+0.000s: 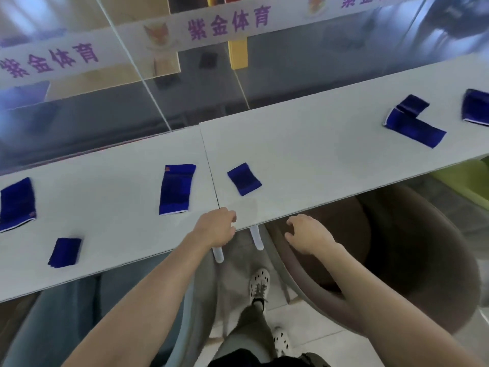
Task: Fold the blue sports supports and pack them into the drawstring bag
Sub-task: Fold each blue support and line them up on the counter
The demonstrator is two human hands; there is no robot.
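Blue elastic-fabric sports supports point(176, 189) lie scattered flat on the long white table point(304, 154), all beyond the hands. The left hand point(215, 226) sits right at the table's near edge, at the foot of the seam point(209, 165) between the two tabletops. Its fingers are curled under, and I cannot tell whether they hold anything. The right hand point(309, 234) is off the table, just right of the left one. It rests on the rim of a round brown chair point(397, 260) with its fingers loosely bent, gripping nothing.

Nearest the left hand is a small blue wristband point(244, 179), just beyond it across the seam, and the tall support with a white hem lies up and to its left. Further left are a dark folded blue piece point(64, 252) close to the near edge and a large blue sleeve point(17, 203) cut off by the frame. Well away to the right of the right hand, two blue bands point(415, 129) overlap in an L, with another blue piece point(476, 107) at the frame edge. A wide bare stretch of tabletop lies between the wristband and that group.

Under the near edge, beside the left hand, hang grey cloth point(238, 258) and two white rounded strips point(218, 254).

A glass partition point(185, 102) stands along the far edge. Its white banner point(227, 22) reads 紫金体育 in purple beside a crest. The supports' red marks are too small to read.
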